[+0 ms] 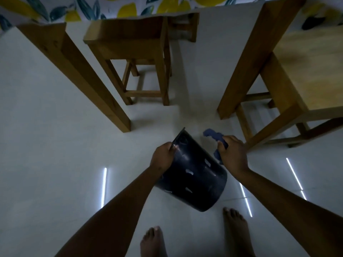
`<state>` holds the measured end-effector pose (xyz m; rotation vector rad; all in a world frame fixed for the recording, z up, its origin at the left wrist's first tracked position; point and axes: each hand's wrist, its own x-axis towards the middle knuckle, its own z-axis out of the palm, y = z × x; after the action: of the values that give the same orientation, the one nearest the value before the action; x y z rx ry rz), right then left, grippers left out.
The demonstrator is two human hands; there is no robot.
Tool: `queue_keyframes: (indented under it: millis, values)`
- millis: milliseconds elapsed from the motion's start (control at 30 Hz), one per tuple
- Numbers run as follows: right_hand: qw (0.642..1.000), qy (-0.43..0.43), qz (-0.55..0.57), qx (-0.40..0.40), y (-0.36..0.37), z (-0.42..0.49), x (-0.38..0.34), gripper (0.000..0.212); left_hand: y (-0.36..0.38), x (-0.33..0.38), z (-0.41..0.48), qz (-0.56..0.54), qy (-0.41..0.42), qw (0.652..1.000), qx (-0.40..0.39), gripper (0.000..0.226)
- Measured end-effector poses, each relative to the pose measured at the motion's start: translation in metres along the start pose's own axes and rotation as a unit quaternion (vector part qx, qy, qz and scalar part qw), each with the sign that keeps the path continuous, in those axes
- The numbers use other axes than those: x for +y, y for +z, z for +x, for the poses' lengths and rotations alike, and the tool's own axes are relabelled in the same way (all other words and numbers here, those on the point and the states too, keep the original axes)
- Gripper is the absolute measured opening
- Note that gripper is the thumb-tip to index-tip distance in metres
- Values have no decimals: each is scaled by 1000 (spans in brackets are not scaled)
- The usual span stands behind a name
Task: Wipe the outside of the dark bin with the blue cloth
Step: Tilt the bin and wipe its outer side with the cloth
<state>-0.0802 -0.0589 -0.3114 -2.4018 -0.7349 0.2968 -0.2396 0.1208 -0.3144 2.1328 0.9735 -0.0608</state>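
The dark bin (pixel 194 175) is tipped on its side above the white floor, its open mouth pointing away from me and its base toward my feet. Small slots pierce its wall. My left hand (pixel 163 156) grips the bin's rim at the far left edge. My right hand (pixel 232 153) is closed on the crumpled blue cloth (pixel 213 135), held just right of the bin's upper side. Part of the cloth hangs below my fingers beside the bin wall; whether it touches the wall I cannot tell.
A wooden stool (pixel 137 58) stands ahead, a wooden table leg (pixel 78 78) to its left, and another wooden stool (pixel 297 86) at the right close to my right hand. A lemon-print tablecloth (pixel 111 8) hangs at the top. My bare feet (pixel 235 230) are below the bin.
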Motion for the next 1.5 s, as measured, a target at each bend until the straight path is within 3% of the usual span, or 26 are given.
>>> queue_keyframes:
  millis: [167, 300, 467, 633, 833, 967, 1033, 1167, 1267, 1333, 1433, 1500]
  values:
    - [988, -111, -13, -102, 43, -34, 3, 42, -2, -18, 23, 0, -7, 1000, -5, 35]
    - [952, -202, -191, -128, 82, -76, 6, 63, 6, -22, 35, -6, 5, 1000, 17, 35]
    - [919, -316, -197, -128, 95, -41, 16, 51, 14, -22, 46, -10, 25, 999, 38, 31]
    - [950, -239, -141, -141, 95, -46, 34, 54, 15, -23, 52, -7, 23, 999, 31, 32]
    - [934, -284, -155, -153, 95, -52, 26, 53, 14, -25, 45, -7, 15, 999, 38, 37]
    - [981, -130, -43, -134, 90, -23, 33, 53, 16, -15, 50, 6, 0, 999, 34, 32]
    - [987, -98, -46, -116, 86, -32, 41, 54, 16, -15, 51, 8, -6, 999, 31, 32]
    - [951, -205, -177, -148, 89, -88, 29, 51, 17, -21, 52, -2, -20, 999, 29, 28]
    - [924, -277, -219, -149, 93, -74, 17, 56, 17, -19, 57, 5, -19, 999, 28, 28]
    - [937, -242, -207, -147, 93, -46, 16, 56, 17, -14, 59, 13, -12, 999, 31, 29]
    - [972, -118, -136, -151, 88, -29, 29, 58, 18, -9, 61, 20, -9, 999, 35, 29]
    - [975, -102, -134, -146, 86, -45, 36, 60, 17, -10, 61, 22, -14, 999, 35, 28]
